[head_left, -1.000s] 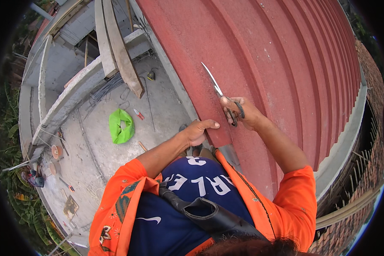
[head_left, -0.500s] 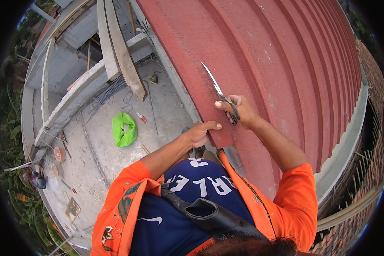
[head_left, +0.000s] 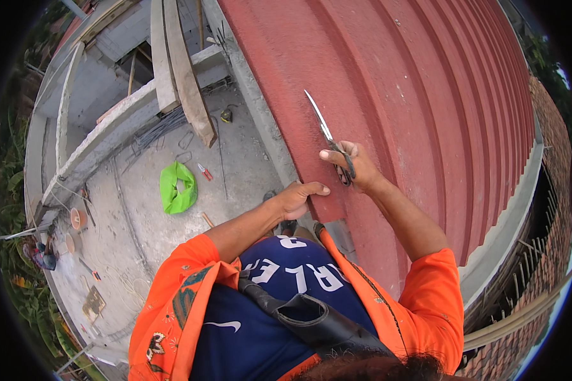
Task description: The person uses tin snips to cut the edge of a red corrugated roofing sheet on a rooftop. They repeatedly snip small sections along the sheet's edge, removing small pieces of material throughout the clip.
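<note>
My left hand [head_left: 293, 199], its forearm toward eight o'clock, pinches the edge of the red roof [head_left: 429, 165], thumb stretched on top, the other fingertips hidden. My right hand [head_left: 362, 169], its forearm toward four o'clock, is curled around the handles of the scissors [head_left: 324, 129], thumb pointing to nine. The blades point to eleven o'clock, over the roof. Left of me, at nine, a green cloth [head_left: 173, 202] lies on the concrete floor [head_left: 133, 203].
</note>
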Motion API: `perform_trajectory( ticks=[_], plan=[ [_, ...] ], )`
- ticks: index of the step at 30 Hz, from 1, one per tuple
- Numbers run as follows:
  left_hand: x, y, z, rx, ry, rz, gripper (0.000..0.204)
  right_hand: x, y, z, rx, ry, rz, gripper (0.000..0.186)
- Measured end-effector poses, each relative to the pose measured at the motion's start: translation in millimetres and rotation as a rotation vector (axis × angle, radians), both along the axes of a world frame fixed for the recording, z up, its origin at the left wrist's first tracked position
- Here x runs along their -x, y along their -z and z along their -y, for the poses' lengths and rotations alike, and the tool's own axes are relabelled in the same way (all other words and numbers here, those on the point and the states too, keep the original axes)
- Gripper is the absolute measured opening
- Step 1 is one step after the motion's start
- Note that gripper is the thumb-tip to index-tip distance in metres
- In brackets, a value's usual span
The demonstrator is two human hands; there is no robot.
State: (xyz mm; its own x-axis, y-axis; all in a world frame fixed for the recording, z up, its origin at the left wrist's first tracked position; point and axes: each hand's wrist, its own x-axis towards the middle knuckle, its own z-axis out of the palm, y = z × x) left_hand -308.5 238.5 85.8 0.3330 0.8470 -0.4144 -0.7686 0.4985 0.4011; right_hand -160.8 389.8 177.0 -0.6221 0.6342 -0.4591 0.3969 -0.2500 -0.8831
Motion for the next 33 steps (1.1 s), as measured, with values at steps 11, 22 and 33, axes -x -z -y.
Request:
perform_trajectory(
  ticks=[11,22,33],
  plan=[
    [-0.1,-2.0,0.6,-0.030,-0.003,-0.014,0.057,4.7,-10.2,-25.6,0.180,0.003,-0.040,0.058],
    [0.7,1.7,1.6,0.007,-0.013,0.012,0.056,7.6,-17.3,-24.5,0.077,-0.090,0.012,0.058],
    [-0.4,0.0,2.0,-0.007,-0.001,0.012,0.055,14.6,-5.3,-28.5,0.058,0.014,-0.030,0.064]
  ],
)
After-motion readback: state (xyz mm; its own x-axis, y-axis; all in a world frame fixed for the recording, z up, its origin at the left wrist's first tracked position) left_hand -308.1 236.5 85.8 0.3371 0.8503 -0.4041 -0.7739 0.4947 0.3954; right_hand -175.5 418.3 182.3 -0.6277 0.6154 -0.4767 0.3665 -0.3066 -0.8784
